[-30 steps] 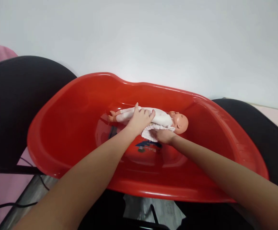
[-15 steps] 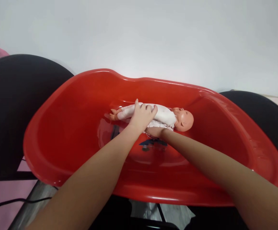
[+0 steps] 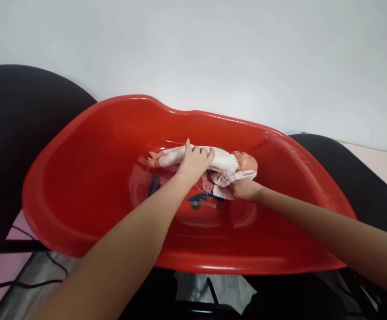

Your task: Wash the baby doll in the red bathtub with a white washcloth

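Observation:
A baby doll (image 3: 227,161) in white clothing lies on its back in the middle of a big red plastic tub (image 3: 90,178), head to the right and feet to the left. My left hand (image 3: 193,163) rests on the doll's hips and thighs, fingers curled over its body. My right hand (image 3: 243,190) is closed on a small white cloth (image 3: 228,180) pressed against the doll's near side by its shoulder and neck.
The tub rests across two black chairs, one at the left (image 3: 16,133) and one at the right (image 3: 350,178). A white wall (image 3: 213,49) stands behind. A printed sticker (image 3: 203,202) shows on the tub's floor. Black cables (image 3: 20,284) trail on the floor at lower left.
My right hand has drawn the white cloth out from under the doll's side toward its neck. The doll has rolled slightly face up. My left hand stays on its hips.

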`<state>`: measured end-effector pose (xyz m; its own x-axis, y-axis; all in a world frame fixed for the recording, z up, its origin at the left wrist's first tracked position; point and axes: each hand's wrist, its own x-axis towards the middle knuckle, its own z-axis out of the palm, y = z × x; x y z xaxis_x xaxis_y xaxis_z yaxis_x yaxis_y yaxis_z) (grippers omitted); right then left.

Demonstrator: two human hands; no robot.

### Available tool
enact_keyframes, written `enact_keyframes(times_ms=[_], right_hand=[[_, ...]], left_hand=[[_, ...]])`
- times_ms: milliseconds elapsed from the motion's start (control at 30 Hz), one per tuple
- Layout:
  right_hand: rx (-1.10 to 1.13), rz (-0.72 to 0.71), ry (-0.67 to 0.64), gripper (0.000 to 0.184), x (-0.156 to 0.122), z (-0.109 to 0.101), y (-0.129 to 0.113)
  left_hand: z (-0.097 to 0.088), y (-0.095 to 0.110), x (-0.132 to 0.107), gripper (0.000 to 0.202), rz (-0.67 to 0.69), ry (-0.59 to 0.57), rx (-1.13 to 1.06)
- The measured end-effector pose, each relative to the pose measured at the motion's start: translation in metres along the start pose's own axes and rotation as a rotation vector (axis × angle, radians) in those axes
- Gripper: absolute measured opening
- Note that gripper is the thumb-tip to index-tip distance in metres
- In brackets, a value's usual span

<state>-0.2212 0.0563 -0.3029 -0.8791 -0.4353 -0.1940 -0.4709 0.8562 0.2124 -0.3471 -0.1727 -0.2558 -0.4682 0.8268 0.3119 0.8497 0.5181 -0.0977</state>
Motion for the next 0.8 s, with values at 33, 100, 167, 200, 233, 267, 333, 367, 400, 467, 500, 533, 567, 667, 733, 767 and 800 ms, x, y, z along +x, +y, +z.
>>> enact_keyframes(times_ms=[33,100,167,200,233,267,333,367,400,467,500,533,567,667,733,767,800], right_hand=[[-0.071,-0.115,-0.016,0.039,0.007,0.0,-0.004],[-0.182,-0.26,0.009,0.035,0.029,-0.002,-0.017],[-0.276,-0.302,0.085,0.035,0.055,-0.007,-0.032],[-0.3,-0.305,0.109,0.035,0.068,-0.009,-0.038],[-0.311,-0.299,0.118,0.034,0.08,-0.011,-0.044],[-0.311,-0.292,0.112,0.034,0.091,-0.013,-0.048],[-0.286,-0.266,0.055,0.034,0.105,-0.015,-0.052],[-0.263,-0.242,0.007,0.035,0.108,-0.014,-0.052],[-0.238,-0.212,-0.041,0.035,0.109,-0.013,-0.052],[-0.197,-0.151,-0.115,0.035,0.106,-0.01,-0.048],[-0.188,-0.13,-0.132,0.035,0.102,-0.008,-0.046],[-0.187,-0.123,-0.131,0.035,0.097,-0.006,-0.043],[-0.195,-0.127,-0.116,0.035,0.091,-0.004,-0.039],[-0.258,-0.163,-0.056,0.037,0.069,0.0,-0.026],[-0.331,-0.191,-0.047,0.04,0.052,0.001,-0.017],[-0.37,-0.207,-0.052,0.04,0.043,0.001,-0.013],[-0.405,-0.228,-0.057,0.039,0.035,0.0,-0.008]], left_hand=[[0.0,0.0,0.0,0.047,-0.003,0.0,0.001],[0.001,0.0,0.0,0.047,-0.01,-0.003,0.007],[0.001,-0.001,0.0,0.047,-0.013,-0.009,0.018],[0.001,-0.002,0.0,0.047,-0.015,-0.016,0.024],[0.001,-0.003,0.0,0.047,-0.019,-0.026,0.029],[0.001,-0.003,0.0,0.046,-0.025,-0.039,0.035],[0.0,-0.005,0.0,0.046,-0.033,-0.064,0.043],[0.0,-0.005,0.0,0.045,-0.031,-0.07,0.045],[0.0,-0.005,0.0,0.045,-0.026,-0.07,0.045],[0.0,-0.005,0.001,0.045,-0.018,-0.058,0.04],[0.0,-0.004,0.001,0.045,-0.017,-0.05,0.036],[0.0,-0.004,0.001,0.045,-0.018,-0.042,0.032],[0.001,-0.003,0.001,0.045,-0.02,-0.035,0.028],[0.0,-0.002,0.0,0.045,-0.02,-0.021,0.021],[-0.001,-0.001,0.0,0.045,-0.014,-0.014,0.022],[-0.001,-0.001,0.0,0.045,-0.011,-0.012,0.023],[-0.001,-0.001,0.0,0.045,-0.009,-0.01,0.024]])
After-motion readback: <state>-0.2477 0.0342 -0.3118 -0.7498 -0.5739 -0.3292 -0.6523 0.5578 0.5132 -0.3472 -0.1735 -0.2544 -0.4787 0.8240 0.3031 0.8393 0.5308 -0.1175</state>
